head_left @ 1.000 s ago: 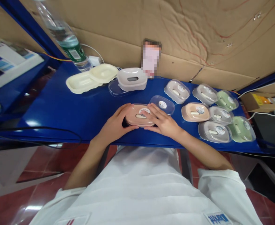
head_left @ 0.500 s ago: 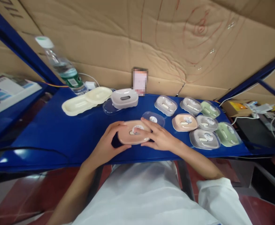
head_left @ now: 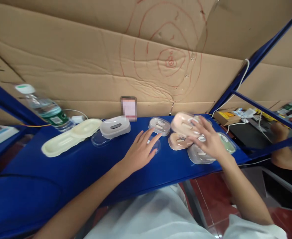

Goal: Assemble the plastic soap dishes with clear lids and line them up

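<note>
My right hand [head_left: 208, 137] grips a peach oval plastic box [head_left: 182, 122] with a round label, holding it above the grouped boxes. Directly below sits another peach box [head_left: 177, 142] with a clear cover. My left hand [head_left: 139, 153] is open, fingers spread, beside a loose clear lid [head_left: 157, 145] on the blue table. Just behind that lid stands a grey box [head_left: 159, 126]. A second grey box [head_left: 197, 156] and a green box [head_left: 227, 143] lie near my right hand, which partly hides the others there.
On the blue table [head_left: 83, 172], a cream double-oval tray [head_left: 70, 137] lies left of a pale grey oval shell [head_left: 114, 127] resting partly over a clear lid [head_left: 100, 139]. A water bottle [head_left: 48, 111] leans behind. Another person's arm [head_left: 282, 149] shows at far right, beyond a blue frame post.
My right hand has carried the peach box right and up, over the grouped boxes. My left hand has let go of it and spread near the loose lid. The view has swung right.
</note>
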Action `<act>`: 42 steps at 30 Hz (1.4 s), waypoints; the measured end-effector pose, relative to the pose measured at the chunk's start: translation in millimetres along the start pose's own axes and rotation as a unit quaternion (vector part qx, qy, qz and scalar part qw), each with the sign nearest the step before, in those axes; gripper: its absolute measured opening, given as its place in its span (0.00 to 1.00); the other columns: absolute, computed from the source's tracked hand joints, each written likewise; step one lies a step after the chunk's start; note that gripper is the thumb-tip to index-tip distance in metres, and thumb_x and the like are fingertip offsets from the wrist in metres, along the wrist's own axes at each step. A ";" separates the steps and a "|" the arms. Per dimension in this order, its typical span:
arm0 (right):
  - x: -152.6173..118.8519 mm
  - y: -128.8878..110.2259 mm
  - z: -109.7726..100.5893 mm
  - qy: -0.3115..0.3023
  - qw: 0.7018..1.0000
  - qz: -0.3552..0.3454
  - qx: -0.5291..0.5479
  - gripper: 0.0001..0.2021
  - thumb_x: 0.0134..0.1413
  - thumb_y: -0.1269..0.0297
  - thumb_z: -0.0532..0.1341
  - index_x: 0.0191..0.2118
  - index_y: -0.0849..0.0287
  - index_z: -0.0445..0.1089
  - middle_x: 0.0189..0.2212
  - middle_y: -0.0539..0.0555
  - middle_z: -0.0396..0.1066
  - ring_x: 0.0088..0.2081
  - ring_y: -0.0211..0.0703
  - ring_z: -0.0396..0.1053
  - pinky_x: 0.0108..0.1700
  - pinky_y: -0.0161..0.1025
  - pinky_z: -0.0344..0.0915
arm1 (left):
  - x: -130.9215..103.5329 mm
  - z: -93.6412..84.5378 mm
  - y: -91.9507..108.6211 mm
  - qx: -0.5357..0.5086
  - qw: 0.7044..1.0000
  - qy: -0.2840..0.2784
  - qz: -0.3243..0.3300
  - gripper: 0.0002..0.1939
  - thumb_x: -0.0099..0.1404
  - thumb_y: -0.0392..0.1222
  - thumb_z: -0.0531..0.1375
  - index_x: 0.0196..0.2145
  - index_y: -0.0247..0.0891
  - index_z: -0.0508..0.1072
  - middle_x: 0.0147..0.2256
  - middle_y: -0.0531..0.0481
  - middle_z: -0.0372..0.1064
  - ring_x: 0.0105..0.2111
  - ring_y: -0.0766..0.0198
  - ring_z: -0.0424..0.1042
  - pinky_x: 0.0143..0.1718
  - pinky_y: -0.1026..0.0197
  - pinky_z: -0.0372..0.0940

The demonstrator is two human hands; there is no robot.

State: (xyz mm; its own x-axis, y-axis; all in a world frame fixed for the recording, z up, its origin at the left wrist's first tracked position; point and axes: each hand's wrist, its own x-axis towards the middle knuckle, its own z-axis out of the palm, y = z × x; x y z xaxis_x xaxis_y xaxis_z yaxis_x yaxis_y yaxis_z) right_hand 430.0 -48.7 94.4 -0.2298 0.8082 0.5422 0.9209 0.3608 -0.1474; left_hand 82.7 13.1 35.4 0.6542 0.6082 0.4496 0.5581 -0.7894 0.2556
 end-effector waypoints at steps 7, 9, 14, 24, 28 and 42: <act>0.1 106.9 24.2 0.028 0.987 0.142 -0.063 0.36 0.70 0.41 0.59 0.73 0.61 0.65 0.71 0.71 0.64 0.75 0.67 0.58 0.71 0.64 0.65 | 58.6 40.0 -22.1 0.046 0.993 -0.101 -0.028 0.37 0.77 0.49 0.61 0.77 0.37 0.56 0.77 0.30 0.50 0.76 0.32 0.52 0.74 0.24 0.47; -2.9 116.5 37.8 0.002 0.986 0.151 -0.066 0.37 0.71 0.42 0.57 0.74 0.63 0.63 0.72 0.72 0.62 0.76 0.66 0.55 0.71 0.62 0.65 | 52.9 41.2 -25.8 0.047 0.993 -0.102 -0.032 0.36 0.78 0.49 0.60 0.77 0.39 0.56 0.77 0.32 0.51 0.75 0.34 0.55 0.73 0.22 0.46; -7.6 116.5 50.3 -0.061 0.979 0.176 -0.088 0.38 0.71 0.42 0.56 0.76 0.60 0.59 0.76 0.74 0.53 0.76 0.69 0.56 0.70 0.67 0.65 | 13.9 24.0 -35.5 0.038 0.995 -0.097 -0.002 0.31 0.80 0.50 0.57 0.76 0.43 0.60 0.77 0.33 0.51 0.76 0.38 0.55 0.74 0.23 0.46; 55.4 -18.6 57.6 -0.155 0.986 -0.025 -0.049 0.28 0.76 0.50 0.55 0.74 0.55 0.64 0.71 0.65 0.67 0.70 0.65 0.66 0.71 0.64 0.63 | -53.4 -12.8 -88.3 -0.016 0.987 -0.160 0.022 0.31 0.73 0.55 0.67 0.70 0.51 0.69 0.73 0.39 0.59 0.71 0.41 0.62 0.70 0.36 0.61; 94.6 -68.7 102.9 -0.265 0.960 -0.024 -0.089 0.37 0.71 0.50 0.65 0.78 0.53 0.57 0.78 0.67 0.52 0.76 0.74 0.55 0.73 0.72 0.56 | -53.2 -18.7 -96.4 -0.014 0.990 -0.139 -0.001 0.30 0.68 0.55 0.72 0.64 0.47 0.76 0.62 0.38 0.68 0.62 0.40 0.69 0.66 0.38 0.65; 148.8 -86.4 137.3 -0.333 0.931 -0.081 -0.129 0.44 0.63 0.65 0.70 0.79 0.55 0.52 0.80 0.68 0.45 0.79 0.69 0.46 0.76 0.70 0.49 | -61.3 -19.3 -84.6 -0.022 0.992 -0.121 0.023 0.31 0.70 0.56 0.70 0.66 0.51 0.74 0.61 0.39 0.69 0.61 0.42 0.71 0.64 0.40 0.65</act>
State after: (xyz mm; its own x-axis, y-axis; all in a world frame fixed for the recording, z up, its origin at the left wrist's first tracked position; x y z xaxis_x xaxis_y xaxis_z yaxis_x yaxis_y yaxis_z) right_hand 273.1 104.4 74.2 -0.4380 0.8928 -0.1053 0.8820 0.4494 0.1417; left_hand -14.5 41.0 2.7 0.7849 0.5690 0.2454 0.5053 -0.8170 0.2779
